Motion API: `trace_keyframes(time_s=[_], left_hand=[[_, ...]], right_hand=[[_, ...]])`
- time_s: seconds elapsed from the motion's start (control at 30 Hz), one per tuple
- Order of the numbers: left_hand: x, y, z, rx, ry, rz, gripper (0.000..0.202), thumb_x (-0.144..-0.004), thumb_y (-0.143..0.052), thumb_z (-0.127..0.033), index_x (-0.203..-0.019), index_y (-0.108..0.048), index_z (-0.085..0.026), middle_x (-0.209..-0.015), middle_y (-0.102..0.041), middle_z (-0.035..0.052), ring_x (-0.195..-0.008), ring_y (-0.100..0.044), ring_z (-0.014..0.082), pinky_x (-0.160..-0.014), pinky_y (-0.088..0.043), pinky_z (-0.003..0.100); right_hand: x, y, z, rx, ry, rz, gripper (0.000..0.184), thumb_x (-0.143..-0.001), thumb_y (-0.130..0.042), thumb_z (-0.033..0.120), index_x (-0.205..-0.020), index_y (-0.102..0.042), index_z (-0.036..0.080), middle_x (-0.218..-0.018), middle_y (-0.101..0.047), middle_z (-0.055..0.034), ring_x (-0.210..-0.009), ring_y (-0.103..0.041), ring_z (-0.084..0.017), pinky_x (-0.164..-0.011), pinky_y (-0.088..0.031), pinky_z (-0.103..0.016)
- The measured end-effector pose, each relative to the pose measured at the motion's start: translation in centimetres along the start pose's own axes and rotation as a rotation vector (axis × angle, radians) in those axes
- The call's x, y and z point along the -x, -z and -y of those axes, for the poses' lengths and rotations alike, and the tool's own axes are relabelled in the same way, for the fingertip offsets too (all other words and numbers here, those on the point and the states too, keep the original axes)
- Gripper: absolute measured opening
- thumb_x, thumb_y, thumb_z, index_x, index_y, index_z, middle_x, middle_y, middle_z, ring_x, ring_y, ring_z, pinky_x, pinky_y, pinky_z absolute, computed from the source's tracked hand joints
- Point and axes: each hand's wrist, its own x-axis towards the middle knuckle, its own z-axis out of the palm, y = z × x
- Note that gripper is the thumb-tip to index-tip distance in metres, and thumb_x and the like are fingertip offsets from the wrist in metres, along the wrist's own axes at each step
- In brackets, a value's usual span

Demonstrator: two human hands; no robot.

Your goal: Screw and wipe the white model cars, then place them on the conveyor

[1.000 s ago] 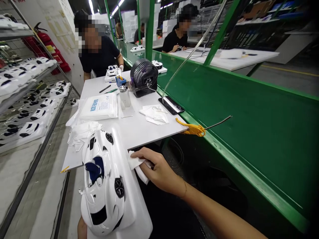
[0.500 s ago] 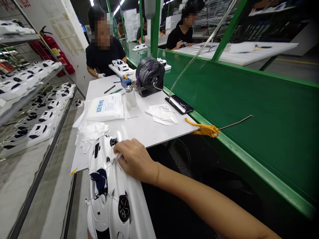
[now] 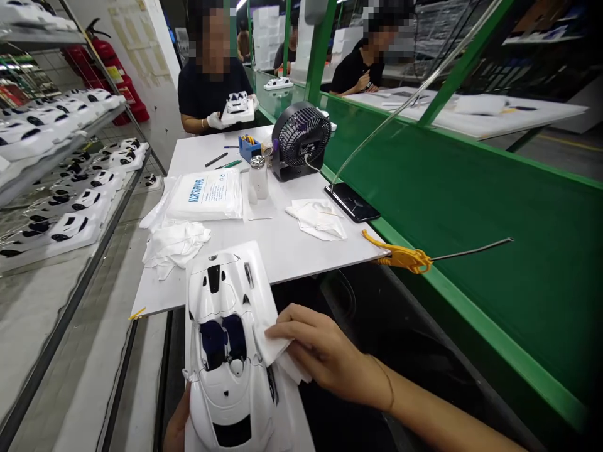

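A white open-top model car (image 3: 226, 389) with dark blue seats lies on a white foam tray (image 3: 259, 263), whose far end overlaps the table's near edge. At the bottom, my left hand (image 3: 176, 424) grips the tray's left side; its fingers are mostly hidden beneath. My right hand (image 3: 325, 355) pinches a folded white wipe (image 3: 271, 342) against the car's right side, near the cockpit. Beyond the car, a crumpled white wipe (image 3: 176, 245) lies on the table, close to a pack of wipes (image 3: 205, 194).
On the white table (image 3: 245, 235) stand a clear bottle (image 3: 258, 179), a black fan (image 3: 301, 141) and a blue holder (image 3: 249, 147). A phone (image 3: 352, 202) and yellow-handled tool (image 3: 405, 257) lie right. Racks of model cars (image 3: 70, 223) line the left. A co-worker (image 3: 214, 94) holds another car opposite.
My right hand has moved back along the car, from near the far wheel to beside the cockpit. The car has turned level, showing more of its top. The co-worker has lifted their car.
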Motion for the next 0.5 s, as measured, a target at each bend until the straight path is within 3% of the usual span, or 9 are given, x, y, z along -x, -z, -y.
trace_keyframes(time_s=[0.1,0.17,0.37,0.5], left_hand=[[-1.0,-0.1,0.1,-0.099,-0.149,-0.178,0.030,-0.083,-0.049,-0.032,-0.094,-0.071,-0.016,-0.101,-0.069,0.0167,-0.113,-0.051,0.0366,-0.102,-0.029,0.057],[-1.0,-0.2,0.1,-0.160,-0.211,-0.287,0.020,-0.076,-0.059,-0.022,-0.091,-0.072,-0.019,-0.096,-0.071,0.0141,-0.113,-0.050,0.0380,-0.104,-0.028,0.055],[-1.0,-0.3,0.1,-0.162,-0.223,-0.391,0.040,-0.064,-0.072,-0.022,-0.104,-0.066,-0.022,-0.105,-0.068,0.0089,-0.119,-0.043,0.0357,-0.104,-0.030,0.051],[-1.2,-0.2,0.3,-0.111,-0.194,-0.423,0.047,-0.066,-0.071,-0.025,-0.112,-0.061,-0.017,-0.107,-0.067,0.0117,-0.119,-0.043,0.0369,-0.103,-0.032,0.053]], right_hand=[[-0.3,-0.2,-1.0,-0.021,-0.037,-0.132,0.031,-0.085,-0.042,0.005,-0.109,-0.058,0.017,-0.090,-0.053,-0.0069,-0.082,-0.053,-0.015,-0.071,-0.046,-0.029],[-1.3,-0.4,-1.8,-0.007,-0.029,-0.196,0.031,-0.086,-0.042,0.005,-0.110,-0.057,0.018,-0.090,-0.053,-0.0065,-0.084,-0.053,-0.015,-0.073,-0.046,-0.029],[-4.3,-2.5,-3.2,0.281,0.172,-0.055,0.035,-0.086,-0.040,0.007,-0.113,-0.059,0.018,-0.090,-0.052,-0.0073,-0.078,-0.049,-0.015,-0.068,-0.046,-0.031],[-7.5,-2.5,-5.3,0.451,0.164,-0.092,0.031,-0.087,-0.044,0.011,-0.110,-0.062,0.022,-0.090,-0.050,-0.0068,-0.076,-0.047,-0.015,-0.065,-0.044,-0.029]])
